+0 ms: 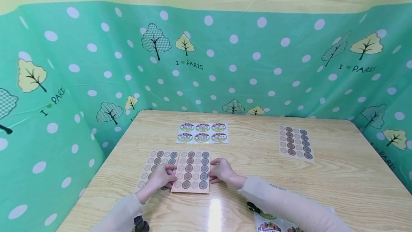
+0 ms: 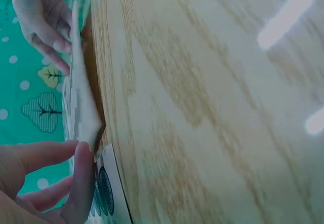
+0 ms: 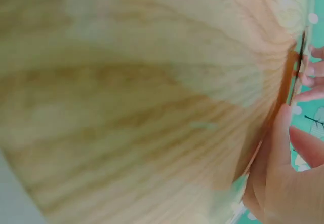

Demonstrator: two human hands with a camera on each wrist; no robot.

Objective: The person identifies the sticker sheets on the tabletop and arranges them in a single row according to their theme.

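Head view: left sheet (image 1: 157, 160) lies on the table (image 1: 257, 146), partly hidden by the left hand (image 1: 162, 176), which pinches the middle sheet (image 1: 193, 171) by its left edge, fruit stickers (image 1: 202, 133) behind it; right hand (image 1: 223, 171) pinches its opposite edge; right sheet (image 1: 296, 142) lies well apart.

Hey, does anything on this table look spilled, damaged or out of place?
Nothing looks spilled or damaged. One sticker sheet lies slightly askew on the right, apart from the similar sheet held between the left hand and right hand; that could be deliberate.
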